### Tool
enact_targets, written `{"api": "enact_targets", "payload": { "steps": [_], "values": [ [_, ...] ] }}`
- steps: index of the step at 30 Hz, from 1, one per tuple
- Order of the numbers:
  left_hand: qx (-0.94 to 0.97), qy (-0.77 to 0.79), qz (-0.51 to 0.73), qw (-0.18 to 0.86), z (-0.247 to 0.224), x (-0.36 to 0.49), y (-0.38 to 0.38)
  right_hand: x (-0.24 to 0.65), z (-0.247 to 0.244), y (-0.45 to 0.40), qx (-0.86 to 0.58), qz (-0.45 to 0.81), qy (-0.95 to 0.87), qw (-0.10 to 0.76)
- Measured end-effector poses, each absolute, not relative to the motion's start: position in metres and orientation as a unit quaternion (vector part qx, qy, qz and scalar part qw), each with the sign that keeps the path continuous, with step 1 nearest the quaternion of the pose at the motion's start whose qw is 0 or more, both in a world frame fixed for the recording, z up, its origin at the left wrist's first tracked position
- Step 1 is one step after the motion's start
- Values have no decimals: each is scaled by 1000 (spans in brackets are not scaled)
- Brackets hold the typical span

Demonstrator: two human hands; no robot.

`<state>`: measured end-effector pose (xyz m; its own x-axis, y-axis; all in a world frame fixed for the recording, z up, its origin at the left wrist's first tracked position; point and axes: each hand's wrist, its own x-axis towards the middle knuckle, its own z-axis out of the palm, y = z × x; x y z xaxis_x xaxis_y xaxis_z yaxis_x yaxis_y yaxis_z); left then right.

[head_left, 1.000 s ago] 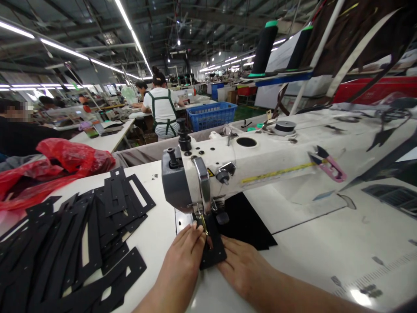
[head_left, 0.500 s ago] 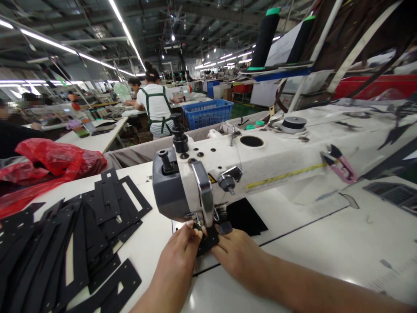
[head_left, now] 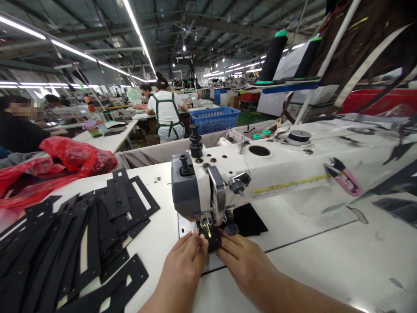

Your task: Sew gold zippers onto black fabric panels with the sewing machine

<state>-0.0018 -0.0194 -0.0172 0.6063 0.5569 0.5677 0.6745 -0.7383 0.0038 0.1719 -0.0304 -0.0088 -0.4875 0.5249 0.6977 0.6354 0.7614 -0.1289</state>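
Note:
A small black fabric piece (head_left: 214, 241) lies under the needle area of the white sewing machine (head_left: 208, 184). A short strip with gold teeth, like a zipper, (head_left: 208, 229) shows on it. My left hand (head_left: 186, 266) pinches the piece's left edge, thumb and fingertips together. From the right, my right hand (head_left: 249, 263) lies with its fingers stretched flat against the piece's right edge; its thumb is hard to make out. Behind the right fingers, flat black sheets (head_left: 249, 220) rest on the machine bed.
Black cut panels with slots (head_left: 94, 234) are heaped on the left, beside a red plastic bag (head_left: 76, 158). Pink-handled snippers (head_left: 347, 180) sit on the machine arm, and thread cones (head_left: 273, 56) stand above. Beyond are a blue basket (head_left: 215, 119) and several people.
The view has shifted, so the machine appears farther right. The gold-toothed strip now shows on the black piece between my hands. Both hands stay at the piece.

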Motion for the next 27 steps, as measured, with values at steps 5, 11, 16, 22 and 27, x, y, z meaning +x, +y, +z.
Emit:
{"api": "enact_targets", "payload": {
  "steps": [5,11,16,22,27],
  "values": [
    [-894,-336,-276,107,-26,0,-15,172,-8,-27,-343,-56,-861,372],
    [-904,-322,-256,112,-8,-3,-8,174,-4,-16,-336,-36,-877,342],
    [-904,-331,-252,95,2,-1,-5,174,-6,-11,-342,-22,-871,351],
    [-911,-325,-237,95,1,-3,-4,175,-9,-11,-359,-29,-871,334],
    [-907,-326,-257,74,1,-4,-1,176,-8,-9,-368,-15,-872,321]
  ]
}}
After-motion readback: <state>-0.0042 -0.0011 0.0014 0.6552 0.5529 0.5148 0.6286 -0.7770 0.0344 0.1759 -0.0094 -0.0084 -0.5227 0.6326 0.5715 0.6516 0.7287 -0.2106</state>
